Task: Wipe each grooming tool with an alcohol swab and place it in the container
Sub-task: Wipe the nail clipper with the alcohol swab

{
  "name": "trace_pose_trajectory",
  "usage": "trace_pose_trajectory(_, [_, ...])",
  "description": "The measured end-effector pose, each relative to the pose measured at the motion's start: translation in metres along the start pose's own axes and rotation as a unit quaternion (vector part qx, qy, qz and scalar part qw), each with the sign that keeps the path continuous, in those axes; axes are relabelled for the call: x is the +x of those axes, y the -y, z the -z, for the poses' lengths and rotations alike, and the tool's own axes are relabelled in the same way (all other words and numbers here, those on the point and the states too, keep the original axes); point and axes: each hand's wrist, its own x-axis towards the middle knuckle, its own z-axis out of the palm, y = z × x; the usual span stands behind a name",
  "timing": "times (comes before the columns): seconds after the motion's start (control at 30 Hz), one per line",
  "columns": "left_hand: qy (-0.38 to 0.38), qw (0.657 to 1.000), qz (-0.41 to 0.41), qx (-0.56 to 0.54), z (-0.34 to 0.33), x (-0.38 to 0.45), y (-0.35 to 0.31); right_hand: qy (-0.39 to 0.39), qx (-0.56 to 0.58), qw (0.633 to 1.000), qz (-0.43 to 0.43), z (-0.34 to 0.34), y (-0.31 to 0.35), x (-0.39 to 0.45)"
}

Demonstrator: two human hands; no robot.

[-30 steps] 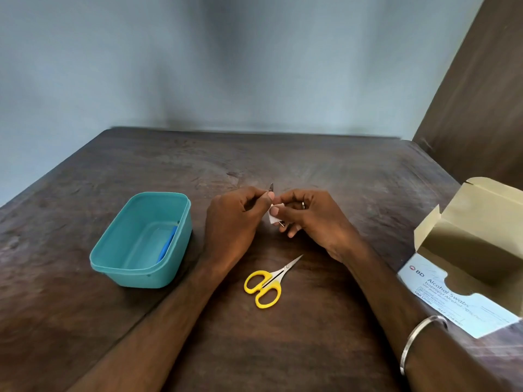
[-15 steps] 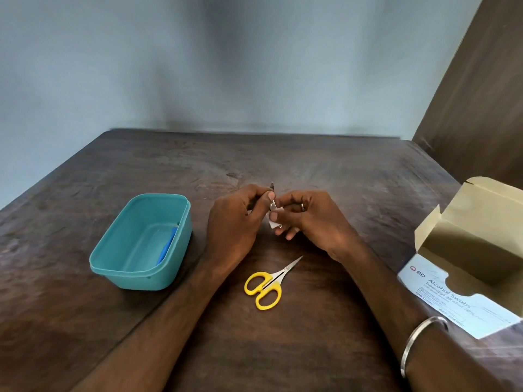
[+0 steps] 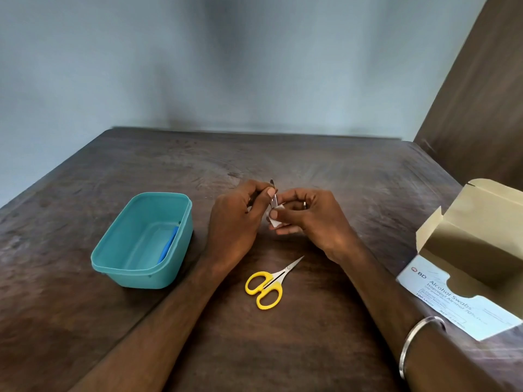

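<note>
One blue tool (image 3: 169, 244) lay in the tub (image 3: 121, 267); left hand (image 3: 235, 224) pinched a metal tool (image 3: 273, 198), right hand (image 3: 308, 219) pinched the swab (image 3: 276, 220) against it; scissors (image 3: 268, 284) at 6 o'clock waited unwiped

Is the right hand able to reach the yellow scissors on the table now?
Probably yes: the scissors lie uncovered just below the right hand, but its fingers hold the white swab, so it must free them first.
</note>
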Motion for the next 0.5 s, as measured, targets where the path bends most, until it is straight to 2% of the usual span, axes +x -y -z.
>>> trace_pose_trajectory(0.3, [-0.005, 0.997, 0.024, -0.067, 0.0017, -0.0011, 0.0000, -0.007, -0.004, 1.000, 0.016, -0.0015, 0.0000, -0.0015])
trace_pose_trajectory(0.5, [-0.022, 0.991, 0.049, -0.122, 0.0043, 0.0009, -0.0008, 0.008, 0.058, 0.998, -0.009, -0.0056, 0.0038, -0.0046])
